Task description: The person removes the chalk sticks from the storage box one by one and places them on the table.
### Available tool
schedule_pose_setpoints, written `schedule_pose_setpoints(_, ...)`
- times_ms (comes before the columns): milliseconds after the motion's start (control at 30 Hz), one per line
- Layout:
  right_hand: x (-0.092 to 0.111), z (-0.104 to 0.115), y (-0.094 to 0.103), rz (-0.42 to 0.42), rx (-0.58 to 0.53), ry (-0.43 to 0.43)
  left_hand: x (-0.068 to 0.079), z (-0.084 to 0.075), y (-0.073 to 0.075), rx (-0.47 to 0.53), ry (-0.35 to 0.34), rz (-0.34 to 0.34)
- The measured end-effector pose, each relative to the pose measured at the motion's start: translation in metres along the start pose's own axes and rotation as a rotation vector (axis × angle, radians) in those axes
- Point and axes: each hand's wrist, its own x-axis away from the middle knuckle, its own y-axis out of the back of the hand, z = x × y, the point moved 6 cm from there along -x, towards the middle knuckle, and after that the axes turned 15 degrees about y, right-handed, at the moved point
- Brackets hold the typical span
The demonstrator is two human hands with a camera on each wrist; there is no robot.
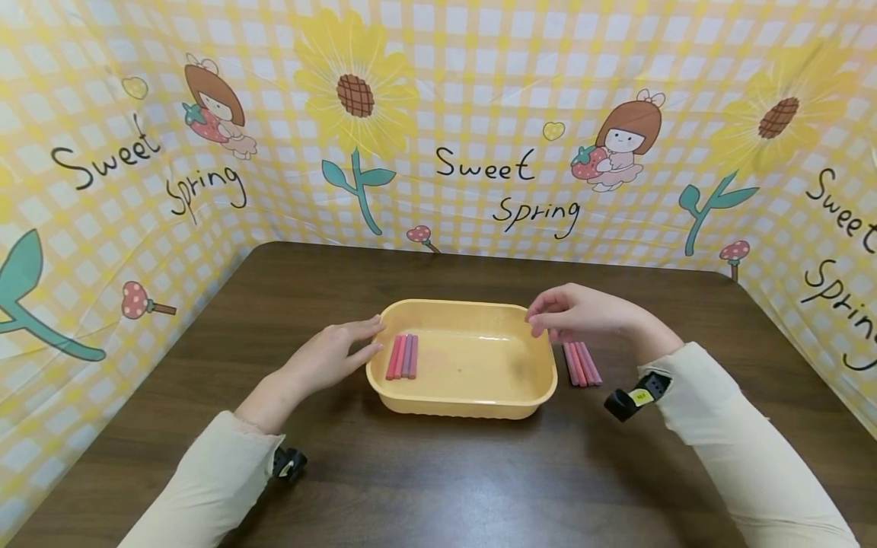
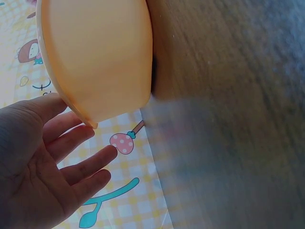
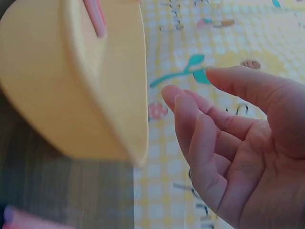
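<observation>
The person's left hand [image 1: 325, 356] lies against 1 end of the yellow tray [image 1: 473, 401], fingers extended and only touching the rim, not wrapped round it. The right hand [image 1: 578, 310] hovers by the opposite end, fingers loosely bent, thumb apart from them, with nothing in its hold. The tray sits between the 2 hands. Just inward of the left hand's fingertips, 4 pink and purple sticks [image 1: 403, 358] lie side by side on the tray's floor; a 2nd group of sticks [image 1: 582, 365] rests on the table [image 1: 425, 487], outside the tray and on the near side of the right hand.

A hard push from the left hand could slide the tray into that outer group and scatter it. If the right hand came down on the rim, the tray might tip and the inner sticks roll. A low right sleeve [image 1: 712, 403] could also brush the outer group.

The head view makes the right fingers seem to meet the rim, whereas the right wrist view shows patterned cloth [image 3: 162, 138] between them and the tray. The left wrist view shows the tray's outer wall but no sticks
</observation>
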Motion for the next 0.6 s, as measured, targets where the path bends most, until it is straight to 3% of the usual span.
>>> schedule_pose_setpoints(333,-0.038,0.026,-0.024,0.072,0.072,0.04,0.0,0.0,0.0,-0.004,-0.001,-0.002)
schedule_pose_setpoints(600,-0.069,0.03,-0.041,0.153,0.099,0.05,0.0,-0.001,0.0,-0.001,-0.002,0.004)
